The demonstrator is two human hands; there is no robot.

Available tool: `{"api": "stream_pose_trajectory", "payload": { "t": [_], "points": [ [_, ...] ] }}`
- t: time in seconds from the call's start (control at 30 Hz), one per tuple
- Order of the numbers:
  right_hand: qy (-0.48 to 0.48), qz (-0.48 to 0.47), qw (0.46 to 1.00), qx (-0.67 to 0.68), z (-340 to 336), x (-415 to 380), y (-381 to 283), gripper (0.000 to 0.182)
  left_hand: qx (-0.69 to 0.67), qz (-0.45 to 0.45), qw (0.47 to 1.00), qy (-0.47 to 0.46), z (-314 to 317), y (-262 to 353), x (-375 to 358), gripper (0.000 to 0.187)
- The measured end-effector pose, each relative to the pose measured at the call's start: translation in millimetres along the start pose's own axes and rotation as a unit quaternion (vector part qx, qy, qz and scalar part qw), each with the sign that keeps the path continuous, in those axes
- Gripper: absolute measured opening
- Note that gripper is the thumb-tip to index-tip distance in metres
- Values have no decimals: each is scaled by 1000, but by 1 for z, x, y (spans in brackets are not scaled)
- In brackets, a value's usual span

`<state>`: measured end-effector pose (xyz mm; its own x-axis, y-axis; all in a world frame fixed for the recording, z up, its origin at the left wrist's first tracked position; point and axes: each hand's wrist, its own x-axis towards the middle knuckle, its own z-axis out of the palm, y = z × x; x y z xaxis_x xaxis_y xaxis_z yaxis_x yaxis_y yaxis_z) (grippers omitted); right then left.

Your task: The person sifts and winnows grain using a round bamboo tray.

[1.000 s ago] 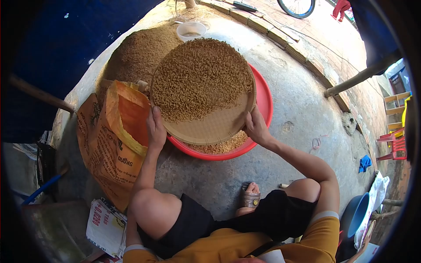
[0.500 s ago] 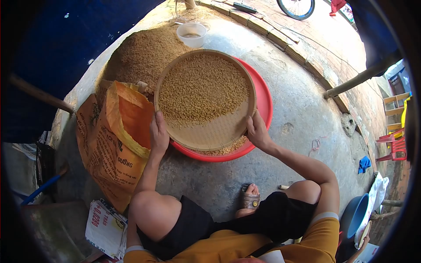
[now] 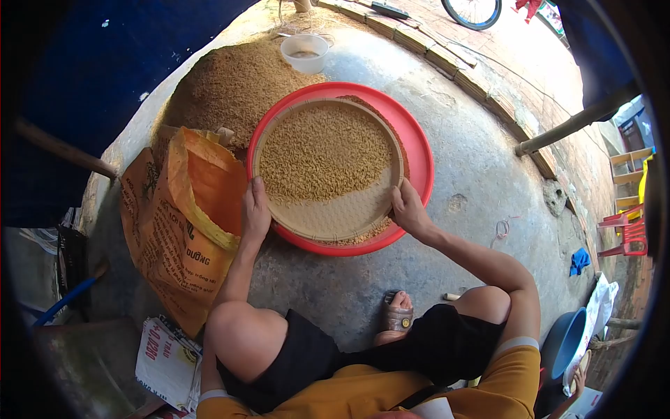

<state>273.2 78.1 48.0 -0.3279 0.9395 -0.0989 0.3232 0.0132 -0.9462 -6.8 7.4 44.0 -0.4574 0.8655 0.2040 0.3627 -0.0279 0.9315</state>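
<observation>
A round woven winnowing basket (image 3: 349, 216) is held between my two hands over a red plastic basin (image 3: 417, 143). Golden grain (image 3: 324, 153), like unhusked rice, covers its far and middle part, while the near part of the weave is bare. My left hand (image 3: 255, 213) grips the rim at the near left, thumb upward. At the near right my right hand (image 3: 410, 208) clasps the rim, thumb on top and other fingers hidden beneath. More husk-like bits lie in the basin, showing past the basket's edge.
An orange printed sack (image 3: 185, 230) stands gaping at the left. Behind it rises a brown heap (image 3: 230, 87) of husks with a translucent bowl (image 3: 305, 54) beside it. Poles (image 3: 579, 129) jut in from both sides. A blue basin (image 3: 564, 342) and another person's hand (image 3: 580, 383) are at lower right.
The far side of the basket has dropped toward the basin, uncovering the basin's far rim. The grain has shifted slightly. Both hands keep their grip, nearly in place.
</observation>
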Motion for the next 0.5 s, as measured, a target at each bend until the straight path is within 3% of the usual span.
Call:
{"api": "stream_pose_trajectory", "payload": {
  "t": [0.03,0.1,0.17,0.23,0.27,0.3,0.37,0.4,0.43,0.5],
  "points": [
    [68,-124,990,11,1,0,-4,19,0,0,1000,0,-3,7,4,44],
    [49,-112,992,5,-2,4,-10,19,-43,63,997,18,-6,18,10,45],
    [31,-101,994,0,-4,8,-7,19,-67,71,995,15,3,-6,12,44],
    [-46,81,996,-13,-3,18,12,21,69,-103,992,-16,12,-51,10,44],
    [-63,125,990,-16,-2,15,18,24,-50,-108,993,-12,21,-67,3,43],
    [-64,127,990,-16,-3,8,19,24,-49,-110,993,-13,20,-60,-5,43],
    [-108,195,975,5,-7,-2,13,25,-72,-310,943,-94,12,-29,-15,44],
    [-119,217,969,4,-9,-1,11,23,-66,-326,936,-119,10,-21,-15,44],
    [-118,217,969,5,-9,-1,9,23,-65,-326,935,-120,11,-28,-13,44],
    [-49,106,993,-1,-7,-1,3,20,-24,-93,995,-3,13,-47,-5,44]
  ]
}}
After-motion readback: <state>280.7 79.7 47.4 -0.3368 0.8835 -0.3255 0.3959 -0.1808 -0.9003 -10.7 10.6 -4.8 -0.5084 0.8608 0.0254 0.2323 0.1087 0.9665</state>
